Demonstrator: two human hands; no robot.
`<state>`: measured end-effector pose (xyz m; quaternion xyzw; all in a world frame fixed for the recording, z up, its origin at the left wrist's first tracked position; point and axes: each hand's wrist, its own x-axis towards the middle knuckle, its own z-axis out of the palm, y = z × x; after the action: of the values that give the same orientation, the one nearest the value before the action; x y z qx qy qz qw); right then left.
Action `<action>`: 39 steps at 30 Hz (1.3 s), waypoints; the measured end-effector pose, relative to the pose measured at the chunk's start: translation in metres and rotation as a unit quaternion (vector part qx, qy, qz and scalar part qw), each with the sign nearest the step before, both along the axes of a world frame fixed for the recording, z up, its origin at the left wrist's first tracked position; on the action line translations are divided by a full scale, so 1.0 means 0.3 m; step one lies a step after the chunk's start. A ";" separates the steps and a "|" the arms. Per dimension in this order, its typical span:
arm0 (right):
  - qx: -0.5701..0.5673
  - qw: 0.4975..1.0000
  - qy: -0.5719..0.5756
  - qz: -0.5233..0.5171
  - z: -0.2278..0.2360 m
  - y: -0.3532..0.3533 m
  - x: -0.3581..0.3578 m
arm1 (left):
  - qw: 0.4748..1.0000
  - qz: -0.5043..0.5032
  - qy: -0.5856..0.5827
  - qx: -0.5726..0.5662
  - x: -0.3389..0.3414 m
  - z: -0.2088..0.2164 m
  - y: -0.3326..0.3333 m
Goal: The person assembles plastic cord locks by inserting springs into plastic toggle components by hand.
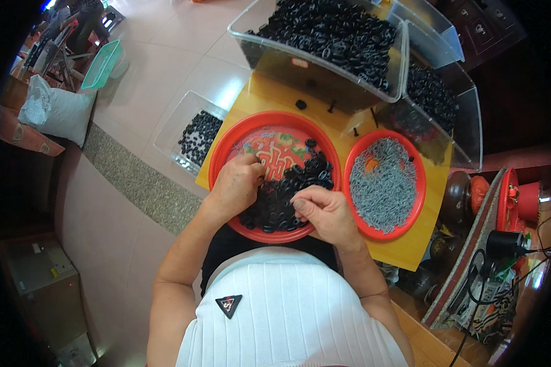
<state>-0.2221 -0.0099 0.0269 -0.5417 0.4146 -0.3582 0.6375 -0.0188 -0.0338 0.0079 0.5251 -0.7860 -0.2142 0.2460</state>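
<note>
Over a round red tray with a patterned bottom, both my hands are at work. Small black ring-like parts are heaped in the tray's right and near side. My left hand has its fingers curled together above the tray's left half; whatever they hold is hidden. Above the heap, the thumb and fingers of my right hand are pinched together, and any small piece between them is too small to name. To the right of this hand is a smaller red tray full of grey screws.
Clear plastic bins of black parts stand at the far side of the yellow table. Beside the table's left edge sits a low clear box. A white sack and green basket lie farther left. Cables hang at right.
</note>
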 end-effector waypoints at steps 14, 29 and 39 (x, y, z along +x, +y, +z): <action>0.080 0.997 0.016 0.001 -0.003 0.011 0.035 | 0.989 0.051 0.131 -0.051 0.003 0.009 0.067; -0.226 0.956 0.184 -0.040 0.014 -0.095 0.105 | 0.873 0.126 0.447 0.150 0.026 -0.008 0.135; 0.008 1.000 -0.020 0.019 0.012 -0.030 0.139 | 0.870 0.090 0.483 0.047 -0.034 -0.023 0.165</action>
<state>-0.1803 -0.0188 0.0306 -0.5371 0.3941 -0.3541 0.6564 -0.0289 0.0157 0.0010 0.4360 -0.5072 -0.4548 0.5880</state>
